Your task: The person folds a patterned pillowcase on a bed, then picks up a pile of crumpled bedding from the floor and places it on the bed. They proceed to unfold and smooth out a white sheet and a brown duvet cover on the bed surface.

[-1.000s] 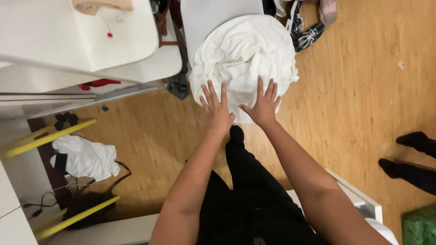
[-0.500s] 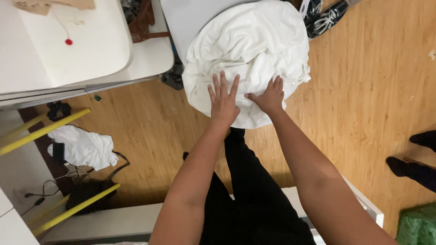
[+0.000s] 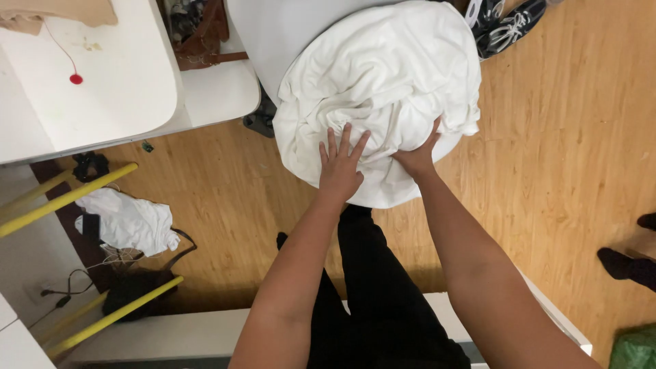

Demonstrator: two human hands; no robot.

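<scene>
Both hands (image 3: 339, 169) slid up rumpled white cloth (image 3: 383, 82).

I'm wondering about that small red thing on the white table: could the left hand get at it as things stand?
Probably yes. The left hand rests flat on the white cloth, holding nothing, and the red thing lies uncovered on the white table with nothing between. It might take a long stretch or a step.

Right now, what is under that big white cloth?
A white rounded tabletop shows beyond the white cloth. Left hand and right hand press on top. The covered surface stays hidden.
</scene>
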